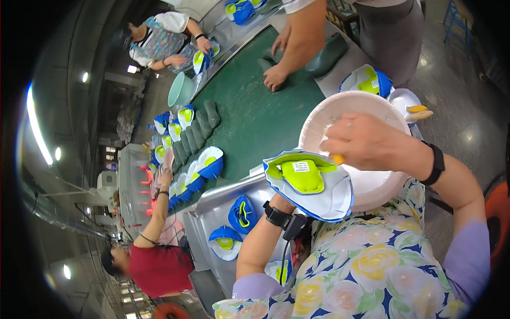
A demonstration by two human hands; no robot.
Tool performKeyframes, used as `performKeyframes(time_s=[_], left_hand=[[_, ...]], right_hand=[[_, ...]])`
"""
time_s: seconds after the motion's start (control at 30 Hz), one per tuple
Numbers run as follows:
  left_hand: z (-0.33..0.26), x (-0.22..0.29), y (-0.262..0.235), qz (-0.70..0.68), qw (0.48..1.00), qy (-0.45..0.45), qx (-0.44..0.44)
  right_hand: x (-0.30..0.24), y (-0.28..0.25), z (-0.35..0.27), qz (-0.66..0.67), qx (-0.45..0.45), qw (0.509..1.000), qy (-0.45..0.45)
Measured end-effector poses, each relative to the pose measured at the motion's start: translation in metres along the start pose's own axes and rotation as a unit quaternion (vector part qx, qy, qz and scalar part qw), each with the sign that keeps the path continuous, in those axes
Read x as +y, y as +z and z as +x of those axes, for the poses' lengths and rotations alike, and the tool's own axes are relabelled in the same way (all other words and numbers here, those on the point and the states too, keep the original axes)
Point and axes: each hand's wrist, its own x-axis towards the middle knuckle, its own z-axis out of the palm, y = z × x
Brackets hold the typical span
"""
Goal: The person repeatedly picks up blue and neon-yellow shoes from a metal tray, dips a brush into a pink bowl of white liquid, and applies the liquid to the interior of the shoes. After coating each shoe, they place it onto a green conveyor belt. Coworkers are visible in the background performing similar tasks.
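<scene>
A shoe upper [329, 194] in white, blue and lime, with a white label on its tongue, is held up in front of me. My left hand [282, 203] supports it from below and is mostly hidden by it. My right hand [361, 141] is closed in a pinch over the large pale basin [313, 125]. From under its fingers pokes the yellow end of a tool [338, 159], just above the upper's edge; the rest of this tool is hidden. Some white liquid shows inside the basin.
A white bowl [402, 100] with yellow-handled tools stands beyond the basin. Another upper [366, 81] lies nearby. The green conveyor belt [244, 111] carries uppers and dark shoe lasts [194, 135]. More uppers sit in a metal tray [212, 212] at left. Several co-workers reach around the belt.
</scene>
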Motion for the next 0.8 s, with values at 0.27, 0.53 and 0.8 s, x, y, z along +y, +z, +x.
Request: performKeyframes(time_s=[0.27,0.53,0.8], left_hand=[[0.004,-0.031,0.01,-0.123,0.989,-0.07,0.031],[0.0,-0.024,0.007,-0.087,0.99,-0.035,0.108],[0.001,-0.016,-0.013,0.029,0.996,0.059,0.065]], right_hand=[[-0.015,0.02,0.031,0.229,0.107,0.964,-0.078],[0.008,0.014,0.016,0.205,0.011,0.977,0.053],[0.026,0.012,0.003,0.263,-0.036,0.938,0.221]])
